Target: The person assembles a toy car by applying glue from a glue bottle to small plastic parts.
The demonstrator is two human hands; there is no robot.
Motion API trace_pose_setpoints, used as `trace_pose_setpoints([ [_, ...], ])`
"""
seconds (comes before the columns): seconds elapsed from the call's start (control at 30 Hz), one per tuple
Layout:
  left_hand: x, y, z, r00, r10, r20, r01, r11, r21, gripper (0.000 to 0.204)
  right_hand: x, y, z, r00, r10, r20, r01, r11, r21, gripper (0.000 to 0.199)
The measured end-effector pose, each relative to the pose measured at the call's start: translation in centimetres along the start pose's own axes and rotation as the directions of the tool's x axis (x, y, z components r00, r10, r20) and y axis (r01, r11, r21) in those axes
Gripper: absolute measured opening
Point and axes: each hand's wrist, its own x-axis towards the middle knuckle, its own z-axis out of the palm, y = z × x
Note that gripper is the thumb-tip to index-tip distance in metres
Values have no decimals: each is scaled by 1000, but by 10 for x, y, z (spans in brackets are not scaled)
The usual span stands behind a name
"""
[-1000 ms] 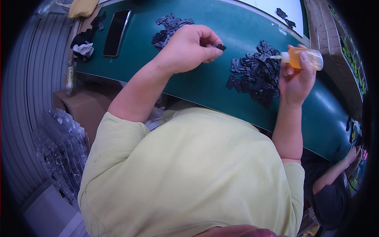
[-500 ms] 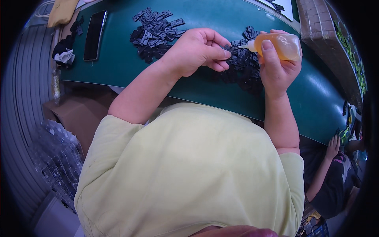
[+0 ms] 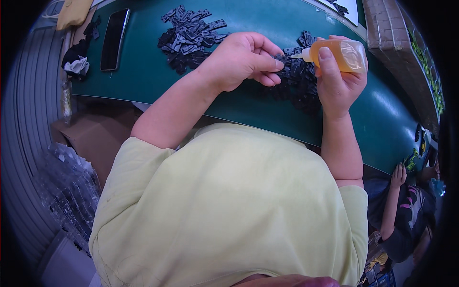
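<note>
My right hand is wrapped round a squeeze bottle of amber liquid, tilted so its thin white nozzle points left. Thumb and fingers of my left hand pinch a small black plastic part, mostly covered by the fingertips. The nozzle tip sits close to that part; whether they touch I cannot tell. Beneath both hands lies a heap of black plastic parts. A second heap of similar dark parts spreads to the left, beyond my left wrist.
The green table carries a phone at left, beside a bundle of black and white cloth. At right stands a carton with green pieces along it. Another person's hand rests at the table's right edge.
My hands keep the same hold and shift very slightly right. The other person's hand at the right edge has moved a little, with green pieces now showing beside it.
</note>
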Motion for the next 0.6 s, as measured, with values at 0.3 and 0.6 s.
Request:
trace_pose_setpoints([
  [0.3,-2,0,0,1000,-8,-15,7,1000,-25,21,2,-3,-5,1000,1,-27,-1,1000,21,25],
  [0.6,2,2,0,999,-15,-46,12,998,-60,20,-2,-11,0,983,159,93,-171,976,138,27],
])
